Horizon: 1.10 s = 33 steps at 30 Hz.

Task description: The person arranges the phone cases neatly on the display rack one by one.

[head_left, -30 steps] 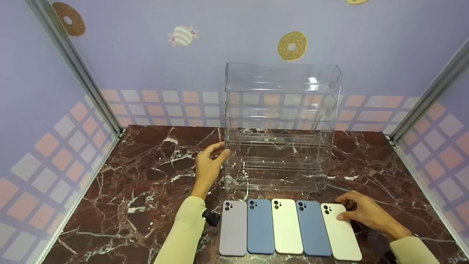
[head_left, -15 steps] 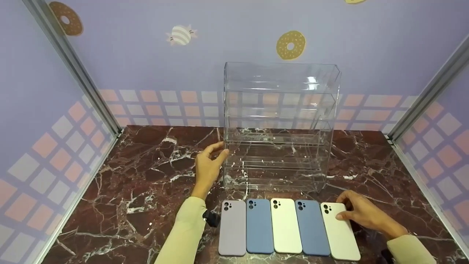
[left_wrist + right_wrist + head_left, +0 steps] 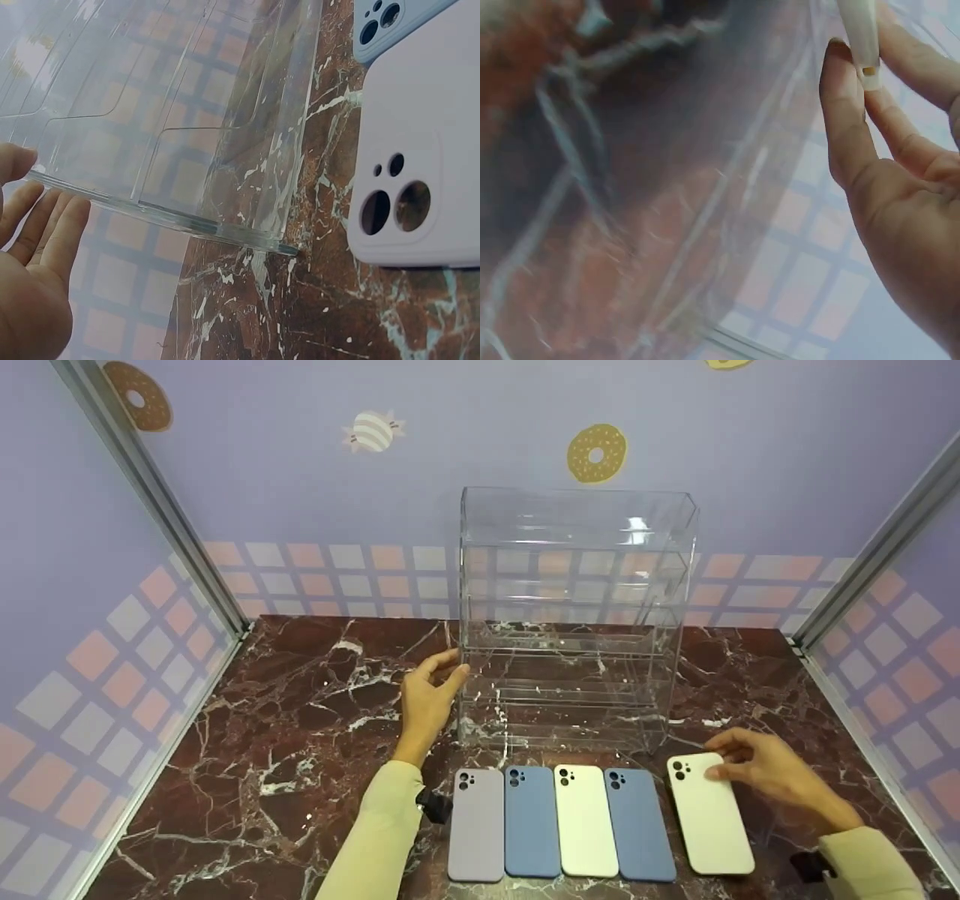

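Observation:
In the head view, my left hand (image 3: 429,697) holds the left side edge of a clear acrylic tiered rack (image 3: 574,652), with the thumb on one side of the panel and the fingers on the other in the left wrist view. My right hand (image 3: 772,772) pinches the upper right edge of a white phone case (image 3: 711,817), tilted apart from the row. The case's thin edge (image 3: 861,45) shows between thumb and fingers in the right wrist view. Left of it lie a blue case (image 3: 640,825), a cream case (image 3: 586,821), another blue case (image 3: 532,821) and a lavender case (image 3: 477,825).
The marbled dark red tabletop (image 3: 300,750) is enclosed by a patterned back wall (image 3: 315,495) and side walls. Metal posts stand at the back left corner (image 3: 180,540) and the back right. The rack stands behind the row of cases, its steps rising toward the back.
My right hand has raised the white phone case from the row's right end and shifted it right and away from me. The left hand stays on the rack; the other cases have not moved.

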### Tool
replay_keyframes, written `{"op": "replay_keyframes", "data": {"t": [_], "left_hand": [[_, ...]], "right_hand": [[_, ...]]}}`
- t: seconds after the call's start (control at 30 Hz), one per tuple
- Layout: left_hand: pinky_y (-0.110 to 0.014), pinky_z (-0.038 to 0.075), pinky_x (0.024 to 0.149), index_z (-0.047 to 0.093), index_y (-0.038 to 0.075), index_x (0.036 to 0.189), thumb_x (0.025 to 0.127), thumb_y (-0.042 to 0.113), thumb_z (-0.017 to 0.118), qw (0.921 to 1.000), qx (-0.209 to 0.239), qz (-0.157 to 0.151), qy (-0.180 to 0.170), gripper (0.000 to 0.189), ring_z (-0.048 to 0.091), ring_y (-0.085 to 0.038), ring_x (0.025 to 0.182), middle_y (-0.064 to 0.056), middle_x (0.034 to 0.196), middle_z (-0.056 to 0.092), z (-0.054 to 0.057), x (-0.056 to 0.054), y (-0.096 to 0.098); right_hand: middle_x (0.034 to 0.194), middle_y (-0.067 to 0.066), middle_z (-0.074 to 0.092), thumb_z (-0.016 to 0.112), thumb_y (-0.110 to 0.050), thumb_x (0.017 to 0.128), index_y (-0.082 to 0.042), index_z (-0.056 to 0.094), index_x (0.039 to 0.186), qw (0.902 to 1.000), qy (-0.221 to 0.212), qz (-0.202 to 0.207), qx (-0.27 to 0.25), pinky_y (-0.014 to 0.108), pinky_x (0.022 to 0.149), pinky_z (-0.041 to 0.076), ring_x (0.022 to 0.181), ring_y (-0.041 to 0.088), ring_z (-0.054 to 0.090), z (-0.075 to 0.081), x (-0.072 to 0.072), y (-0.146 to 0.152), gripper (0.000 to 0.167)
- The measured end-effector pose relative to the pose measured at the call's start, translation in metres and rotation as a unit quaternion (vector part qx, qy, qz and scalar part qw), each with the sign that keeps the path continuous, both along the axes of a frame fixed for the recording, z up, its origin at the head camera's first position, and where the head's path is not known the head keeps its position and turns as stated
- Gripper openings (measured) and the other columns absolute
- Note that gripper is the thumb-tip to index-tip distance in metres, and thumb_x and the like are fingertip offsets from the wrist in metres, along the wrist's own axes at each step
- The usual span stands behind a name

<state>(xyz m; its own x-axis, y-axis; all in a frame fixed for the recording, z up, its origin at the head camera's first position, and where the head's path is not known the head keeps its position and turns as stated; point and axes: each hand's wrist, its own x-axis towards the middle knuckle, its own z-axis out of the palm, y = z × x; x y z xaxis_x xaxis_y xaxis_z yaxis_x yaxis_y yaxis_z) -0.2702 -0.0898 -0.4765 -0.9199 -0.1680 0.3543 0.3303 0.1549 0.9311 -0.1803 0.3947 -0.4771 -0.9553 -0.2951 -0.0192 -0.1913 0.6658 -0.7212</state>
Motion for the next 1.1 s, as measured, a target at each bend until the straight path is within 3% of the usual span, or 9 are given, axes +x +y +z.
{"op": "replay_keyframes", "data": {"t": [0.17,0.33,0.47,0.63,0.83,0.9,1.1], "left_hand": [[-0.028,0.06,0.085,0.075,-0.002,0.124,0.096,0.006,0.079,1.0,0.004,0.002,-0.003,0.03,0.075,-0.027,0.103,-0.015,0.115,0.077,0.0,0.0,0.001],[-0.023,0.06,0.081,0.076,-0.004,0.122,0.095,0.003,0.079,0.9997,0.025,0.007,0.001,0.028,0.076,-0.028,0.099,-0.016,0.111,0.078,-0.002,-0.002,0.002],[-0.023,0.06,0.081,0.076,-0.005,0.12,0.094,0.002,0.08,0.9991,0.039,0.016,0.002,0.028,0.077,-0.029,0.098,-0.018,0.11,0.078,-0.002,-0.002,0.004],[-0.022,0.06,0.08,0.077,-0.005,0.121,0.093,0.008,0.081,0.9988,0.031,0.037,-0.013,0.03,0.077,-0.025,0.096,-0.019,0.112,0.078,0.001,0.0,0.006],[-0.022,0.059,0.077,0.079,-0.002,0.119,0.093,0.015,0.085,0.9974,0.03,0.06,-0.025,0.032,0.078,-0.022,0.094,-0.012,0.107,0.08,-0.001,-0.001,0.009],[-0.022,0.058,0.077,0.079,-0.002,0.119,0.093,0.016,0.085,0.9974,0.028,0.062,-0.023,0.032,0.077,-0.022,0.094,-0.01,0.107,0.08,-0.002,-0.001,0.009],[-0.022,0.058,0.079,0.078,-0.001,0.123,0.096,0.016,0.083,0.9983,0.035,0.044,-0.018,0.032,0.075,-0.024,0.1,-0.01,0.113,0.078,-0.004,0.001,0.008]], "right_hand": [[0.097,0.007,0.072,0.083,-0.011,0.092,0.001,0.074,0.112,0.9998,0.015,0.006,0.011,0.026,0.07,0.06,0.083,0.011,0.068,0.021,0.002,0.001,0.025],[0.104,0.009,0.076,0.082,-0.013,0.094,-0.007,0.079,0.111,0.999,0.026,-0.013,0.035,0.027,0.07,0.061,0.085,0.013,0.07,0.041,0.005,-0.006,0.018],[0.106,0.012,0.077,0.08,-0.007,0.095,-0.008,0.08,0.11,0.997,0.068,-0.011,0.034,0.027,0.07,0.062,0.087,0.01,0.072,0.057,0.005,-0.011,0.015],[0.102,0.013,0.078,0.081,0.0,0.092,-0.005,0.08,0.108,0.9905,0.134,-0.029,0.013,0.022,0.07,0.061,0.084,0.006,0.072,0.075,0.002,-0.02,0.017],[0.104,0.023,0.076,0.076,0.007,0.093,0.005,0.076,0.112,0.9858,0.153,-0.051,-0.048,0.023,0.068,0.062,0.08,0.008,0.073,0.1,-0.009,-0.032,0.019],[0.104,0.02,0.076,0.077,0.004,0.094,0.005,0.075,0.114,0.9843,0.154,-0.067,-0.056,0.024,0.068,0.062,0.08,0.009,0.073,0.109,-0.013,-0.035,0.019],[0.101,-0.004,0.078,0.079,-0.008,0.097,0.006,0.073,0.118,0.9794,0.149,-0.109,-0.082,0.024,0.066,0.061,0.08,0.01,0.073,0.136,-0.026,-0.046,0.025]]}}
